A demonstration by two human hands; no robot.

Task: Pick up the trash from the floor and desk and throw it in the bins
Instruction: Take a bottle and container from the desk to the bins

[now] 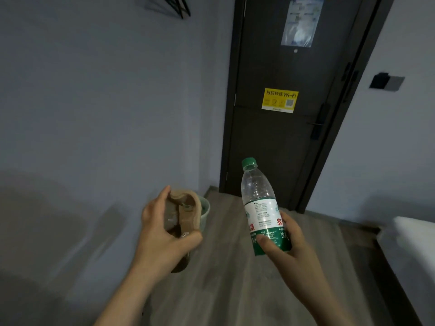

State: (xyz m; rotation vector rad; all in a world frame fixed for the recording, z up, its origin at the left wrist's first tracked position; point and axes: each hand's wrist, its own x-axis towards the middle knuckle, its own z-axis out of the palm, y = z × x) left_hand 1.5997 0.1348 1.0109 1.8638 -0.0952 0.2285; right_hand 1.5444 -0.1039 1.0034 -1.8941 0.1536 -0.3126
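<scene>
My right hand (286, 245) grips the lower part of a clear plastic water bottle (259, 203) with a green cap and a white-and-green label, held upright. My left hand (162, 238) holds a squashed tan cup-like piece of trash (186, 210) with brown residue inside. Just behind that trash, on the floor by the wall, stands a small pale green bin (206, 211), mostly hidden by my left hand and the trash.
A dark door (282, 137) with a yellow Wi-Fi sticker stands ahead. Grey wood floor (223, 278) runs between a pale wall on the left and a white bed edge (414, 234) at the right.
</scene>
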